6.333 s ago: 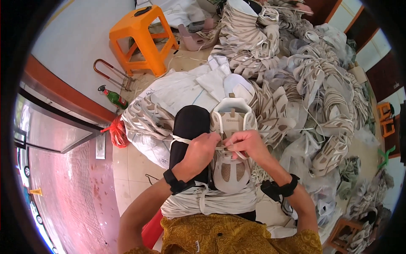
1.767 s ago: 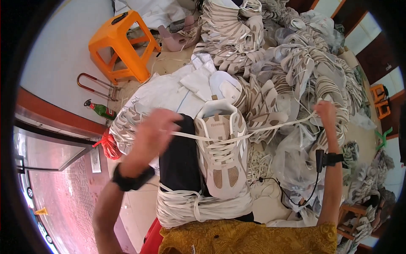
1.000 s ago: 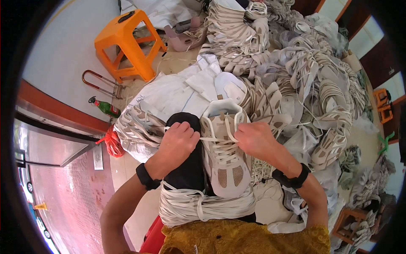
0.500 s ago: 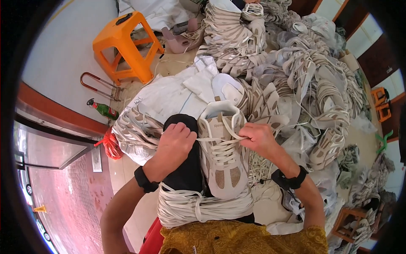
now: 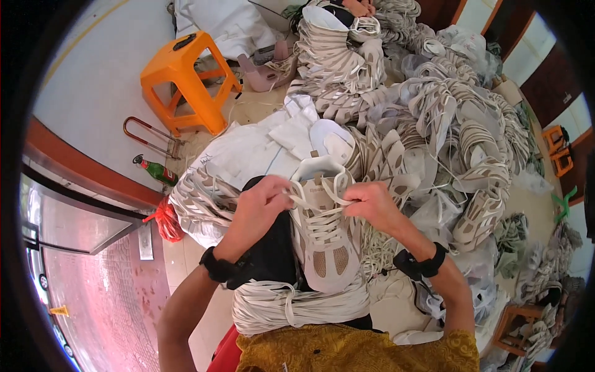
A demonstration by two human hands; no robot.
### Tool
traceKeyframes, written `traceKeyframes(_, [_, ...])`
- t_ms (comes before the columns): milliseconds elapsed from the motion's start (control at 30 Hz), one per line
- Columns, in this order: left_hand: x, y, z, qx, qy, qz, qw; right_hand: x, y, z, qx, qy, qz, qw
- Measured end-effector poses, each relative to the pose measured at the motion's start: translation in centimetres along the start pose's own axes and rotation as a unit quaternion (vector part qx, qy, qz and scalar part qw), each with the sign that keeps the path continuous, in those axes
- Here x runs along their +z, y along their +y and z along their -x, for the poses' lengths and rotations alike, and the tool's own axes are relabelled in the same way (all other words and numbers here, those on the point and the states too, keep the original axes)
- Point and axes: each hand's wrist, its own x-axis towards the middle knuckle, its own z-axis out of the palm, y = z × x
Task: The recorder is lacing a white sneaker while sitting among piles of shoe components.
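Observation:
A beige and white sneaker upper [image 5: 334, 257] lies across my lap, toe toward me and collar pointing away. White shoelace [image 5: 323, 227] is threaded in crossing rows up its front. My left hand [image 5: 263, 201] is closed in a pinch on one lace end, beside the left eyelet edge. On the opposite side, my right hand [image 5: 374, 203] grips the other lace end close to the top right eyelets. A thick bundle of white laces [image 5: 266, 305], tied round its middle, rests on my lap below the toe.
Stacked shoe uppers [image 5: 341, 56] are heaped ahead, with more piles [image 5: 480, 142] and plastic bags at right. White sacking [image 5: 248, 146] lies just ahead. At left are an orange stool [image 5: 180, 74], a green bottle [image 5: 155, 169] and a red bag [image 5: 166, 222].
My left hand has shifted right and its lace end now rises near the top left eyelets. My right hand has moved slightly left, still on its lace.

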Motion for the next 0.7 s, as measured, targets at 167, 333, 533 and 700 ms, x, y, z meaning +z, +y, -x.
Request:
traceKeyframes(167, [3.0, 0.9, 0.3, 0.16, -0.098, -0.229, 0.955, 0.9, -2.5, -2.2, -0.105, -0.023, 0.092, 0.99])
traceKeyframes(333, [3.2, 1.2, -0.3, -0.042, -0.149, 0.12, 0.981, -1.6, -3.8, -3.4, 0.074, -0.026, -0.186, 0.979])
traceKeyframes(533, [-0.7, 4.0, -1.0, 0.001, -0.089, 0.281, 0.956, -8.6, -10.0, -7.3, 0.06, 0.038, -0.236, 0.969])
traceKeyframes(700, [-3.0, 5.4, -0.4, 0.087, -0.091, 0.423, 0.897, -9.1, -11.0, -10.3, -0.1, 0.185, -0.042, 0.977])
